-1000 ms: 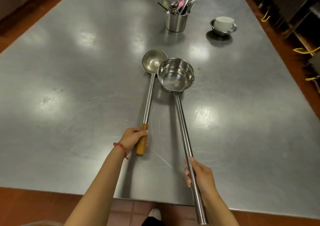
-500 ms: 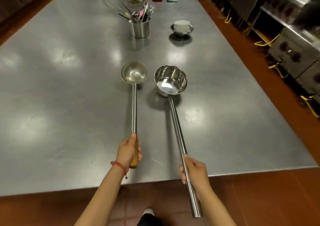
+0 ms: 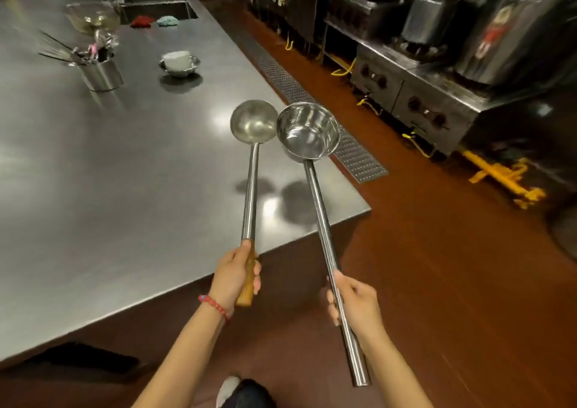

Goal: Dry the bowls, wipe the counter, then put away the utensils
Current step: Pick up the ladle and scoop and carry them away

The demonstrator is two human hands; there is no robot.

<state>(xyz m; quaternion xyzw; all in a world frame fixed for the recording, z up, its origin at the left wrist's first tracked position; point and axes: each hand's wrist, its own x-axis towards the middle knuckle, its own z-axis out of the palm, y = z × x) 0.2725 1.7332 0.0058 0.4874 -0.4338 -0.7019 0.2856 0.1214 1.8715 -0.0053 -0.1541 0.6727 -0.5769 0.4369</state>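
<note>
Above counter (image 3: pixel 125 189) corner, ladle (image 3: pixel 254 126) and dipper (image 3: pixel 307 132) in hands.

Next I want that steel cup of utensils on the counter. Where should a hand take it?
Take the utensil cup round its bare lower wall, coming in from the side. It stands upright, and the whisk and other handles crowd its mouth, so the top looks blocked.
</note>
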